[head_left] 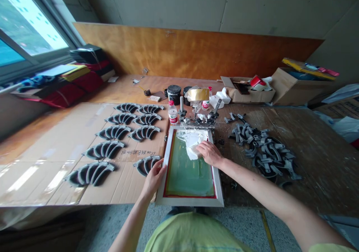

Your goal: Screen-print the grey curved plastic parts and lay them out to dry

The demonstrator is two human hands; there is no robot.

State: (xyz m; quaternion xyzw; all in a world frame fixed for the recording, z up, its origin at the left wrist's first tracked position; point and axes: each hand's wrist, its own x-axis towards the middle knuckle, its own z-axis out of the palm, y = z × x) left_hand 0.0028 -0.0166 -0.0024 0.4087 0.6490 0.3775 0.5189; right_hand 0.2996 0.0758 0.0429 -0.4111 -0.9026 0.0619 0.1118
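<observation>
A silk-screen frame [189, 201] with a pale metal rim and green mesh lies in front of me, its far end at a metal clamp [198, 124]. My left hand [154, 175] is closed at the frame's left edge; part of its fingers is hidden. My right hand [209, 153] presses a crumpled white cloth or tissue [192, 154] against the upper part of the mesh. White smears or more of the material spread beyond it. Just left of my left hand sits a small row of curved grey parts [146, 165] on cardboard.
Rows of curved grey parts [103, 150] stand on the cardboard sheet [64, 132] at left. A loose pile of grey and black parts [269, 151] lies at right. Behind the frame are a red-capped bottle [173, 113], a black tub [174, 94] and an open carton [252, 93].
</observation>
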